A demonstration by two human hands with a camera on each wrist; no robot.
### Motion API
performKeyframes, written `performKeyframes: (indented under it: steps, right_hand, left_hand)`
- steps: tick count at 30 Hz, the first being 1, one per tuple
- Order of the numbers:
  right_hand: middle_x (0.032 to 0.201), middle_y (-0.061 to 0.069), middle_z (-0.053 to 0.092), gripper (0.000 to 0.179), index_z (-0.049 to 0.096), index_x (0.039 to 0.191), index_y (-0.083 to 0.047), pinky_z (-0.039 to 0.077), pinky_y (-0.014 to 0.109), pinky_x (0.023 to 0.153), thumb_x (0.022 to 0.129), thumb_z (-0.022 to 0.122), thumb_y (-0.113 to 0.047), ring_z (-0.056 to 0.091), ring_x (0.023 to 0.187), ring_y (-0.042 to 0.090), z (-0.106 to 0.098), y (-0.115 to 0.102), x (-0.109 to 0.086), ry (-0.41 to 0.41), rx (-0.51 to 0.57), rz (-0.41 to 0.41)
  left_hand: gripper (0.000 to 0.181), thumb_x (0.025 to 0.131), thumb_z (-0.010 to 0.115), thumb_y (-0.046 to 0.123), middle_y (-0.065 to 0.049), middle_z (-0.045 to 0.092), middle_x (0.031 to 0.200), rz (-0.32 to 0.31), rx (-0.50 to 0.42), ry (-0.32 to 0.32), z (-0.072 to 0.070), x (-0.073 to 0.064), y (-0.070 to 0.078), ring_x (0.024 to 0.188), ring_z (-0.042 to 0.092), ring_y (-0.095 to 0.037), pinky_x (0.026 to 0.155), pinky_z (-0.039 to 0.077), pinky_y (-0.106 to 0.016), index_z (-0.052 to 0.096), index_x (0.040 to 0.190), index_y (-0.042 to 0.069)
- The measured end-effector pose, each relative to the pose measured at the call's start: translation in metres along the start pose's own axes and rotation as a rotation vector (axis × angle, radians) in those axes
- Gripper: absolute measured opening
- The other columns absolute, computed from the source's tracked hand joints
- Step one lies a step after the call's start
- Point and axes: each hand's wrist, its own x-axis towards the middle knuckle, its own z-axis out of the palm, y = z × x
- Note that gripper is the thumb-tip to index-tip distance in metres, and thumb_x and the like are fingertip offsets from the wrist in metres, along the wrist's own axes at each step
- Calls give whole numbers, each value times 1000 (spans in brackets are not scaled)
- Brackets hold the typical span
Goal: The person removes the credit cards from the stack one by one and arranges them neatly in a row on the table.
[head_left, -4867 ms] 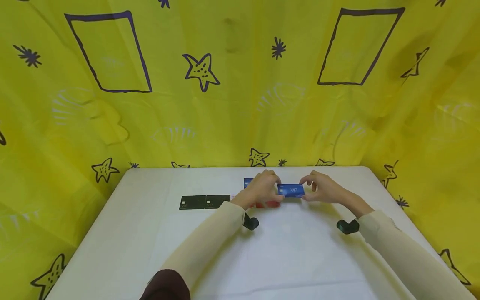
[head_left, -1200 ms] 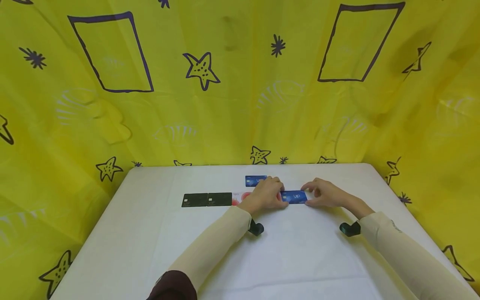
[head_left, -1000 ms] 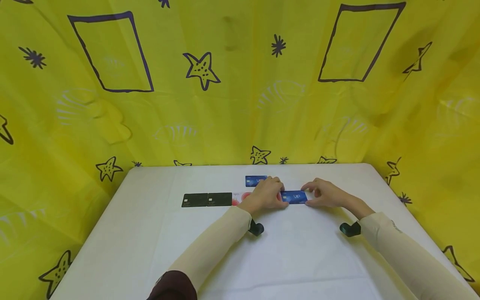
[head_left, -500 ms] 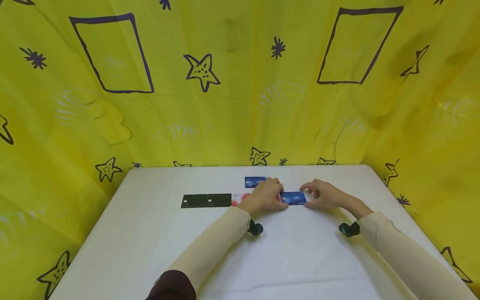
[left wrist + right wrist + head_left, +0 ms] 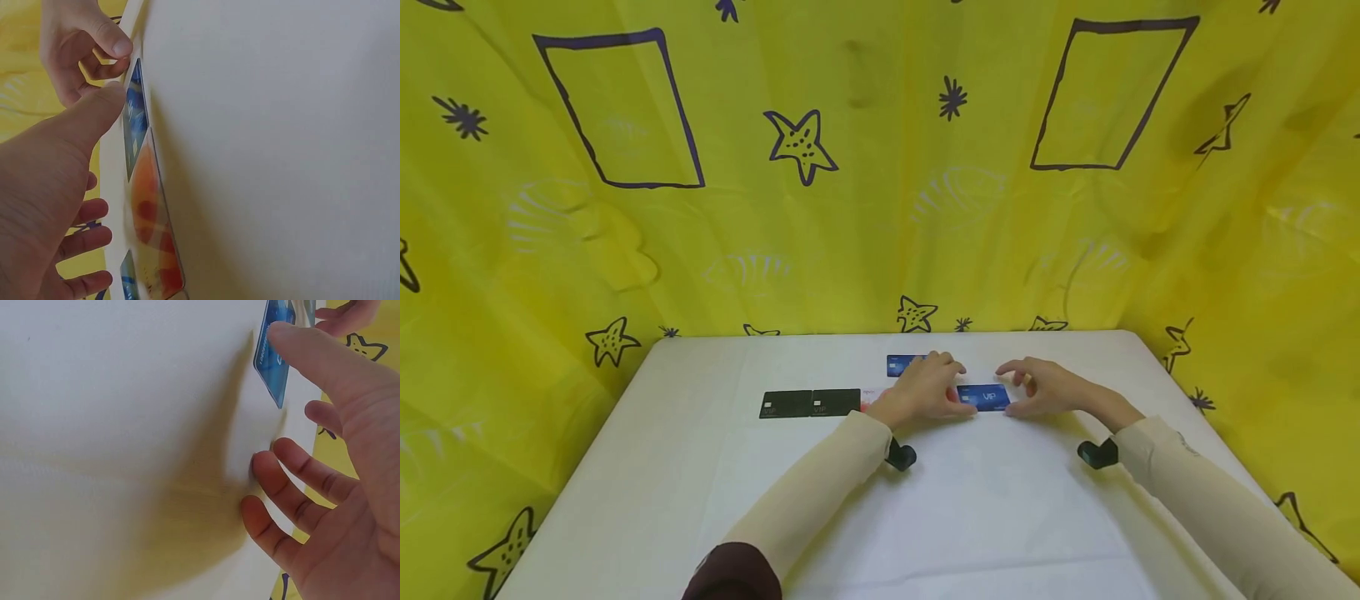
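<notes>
A blue VIP card (image 5: 983, 397) lies flat on the table at the right end of a row of cards. My left hand (image 5: 925, 390) is at its left end, thumb by the near edge and fingers lifted and spread apart from it. On the other side my right hand (image 5: 1048, 388) has its thumb at the near right corner, the index finger raised above the far edge. A white card with red shapes (image 5: 156, 219) adjoins the blue one, mostly hidden under my left hand in the head view. Behind that hand lies a second blue card (image 5: 904, 365), partly covered.
Two black VIP cards (image 5: 811, 403) form the left part of the row. The white table (image 5: 1000, 508) ends at the back against a yellow curtain (image 5: 865, 225) printed with stars and frames.
The blue card, held up between both hands earlier, came down toward me onto the table at the row's end. Since half a second ago, the fingers of both hands have lifted and spread off it.
</notes>
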Motion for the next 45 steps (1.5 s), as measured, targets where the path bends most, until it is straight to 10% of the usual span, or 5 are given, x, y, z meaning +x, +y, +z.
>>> performKeyframes:
  steps: [24, 45]
  right_hand:
    - [122, 23, 59, 72, 53, 144, -7, 52, 41, 82, 85, 85, -33, 63, 95, 30, -20, -18, 1, 33, -31, -2]
    - [132, 26, 55, 76, 51, 148, -8, 57, 45, 84, 85, 85, -36, 62, 107, 39, -11, -47, 42, 47, -19, -13]
  left_hand:
    - [80, 85, 70, 67, -4, 56, 142, -60, 51, -11, -24, -9, -20, 130, 47, -23, 113, 38, -48, 56, 146, 18]
    - [85, 86, 69, 66, -9, 51, 150, -119, 12, -12, -29, -22, -49, 139, 44, -30, 117, 33, -55, 49, 153, 18]
